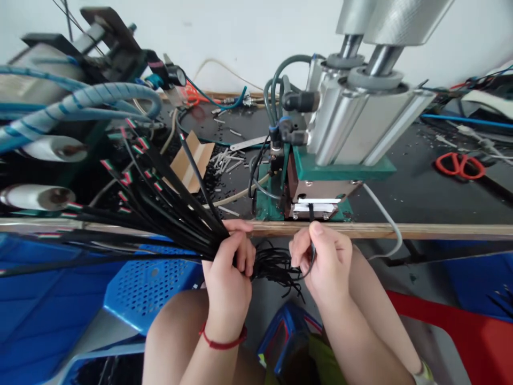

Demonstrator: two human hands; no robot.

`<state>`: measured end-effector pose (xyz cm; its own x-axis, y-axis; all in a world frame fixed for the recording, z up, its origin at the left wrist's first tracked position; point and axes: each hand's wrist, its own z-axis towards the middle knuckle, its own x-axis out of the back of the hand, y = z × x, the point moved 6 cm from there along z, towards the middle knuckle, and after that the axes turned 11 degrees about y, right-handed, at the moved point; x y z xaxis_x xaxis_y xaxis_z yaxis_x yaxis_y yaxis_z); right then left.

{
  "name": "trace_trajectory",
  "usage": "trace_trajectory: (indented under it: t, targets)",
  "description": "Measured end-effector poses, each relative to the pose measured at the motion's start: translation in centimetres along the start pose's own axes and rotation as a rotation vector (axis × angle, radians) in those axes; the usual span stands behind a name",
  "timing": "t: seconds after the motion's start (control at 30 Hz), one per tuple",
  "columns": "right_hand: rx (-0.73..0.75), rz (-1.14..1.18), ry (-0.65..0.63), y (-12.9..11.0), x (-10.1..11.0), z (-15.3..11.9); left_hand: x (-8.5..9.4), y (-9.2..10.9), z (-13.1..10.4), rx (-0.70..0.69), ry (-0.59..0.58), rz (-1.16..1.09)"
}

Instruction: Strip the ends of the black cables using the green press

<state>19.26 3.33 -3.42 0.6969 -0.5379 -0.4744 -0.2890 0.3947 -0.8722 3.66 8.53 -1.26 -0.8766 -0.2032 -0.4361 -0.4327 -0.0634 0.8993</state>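
Note:
My left hand [232,256] is closed around a thick bundle of black cables [176,214]. On the left, the cables fan out, their ends showing short red, white and green wires. To the right of that fist, the bundle's other ends [274,264] hang loose below the table edge. Between thumb and fingers, my right hand [324,251] pinches a single black cable [311,213]. Its tip reaches into the slot of a pneumatic machine [320,205] with white jaws, silver cylinders and a green base. Whether the jaws touch the cable, I cannot tell.
Cut sleeve scraps [227,161] and a cardboard piece [192,160] lie on the black tabletop [404,198]. Red-handled scissors [460,166] are at the right. Another machine with blue hoses [80,107] stands left. A blue perforated stool [148,283] is below the edge.

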Motion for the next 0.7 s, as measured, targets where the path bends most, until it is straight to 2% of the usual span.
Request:
trace_trajectory:
  t: [0.13,0.3,0.47,0.7]
  targets:
    - [0.045,-0.013,-0.097,-0.2,-0.6,-0.4,0.1,0.2,-0.1,0.006,0.001,0.013]
    - [0.184,-0.133,-0.326,-1.0,-1.7,-1.2,0.4,0.4,-0.1,0.002,-0.008,0.032]
    - [0.2,-0.193,-0.487,-0.9,-2.7,-2.4,0.9,0.5,-0.3,0.024,-0.033,0.055]
    - [0.218,-0.302,-0.59,-0.3,-3.7,-3.3,1.7,0.5,-0.8,0.064,-0.067,0.078]
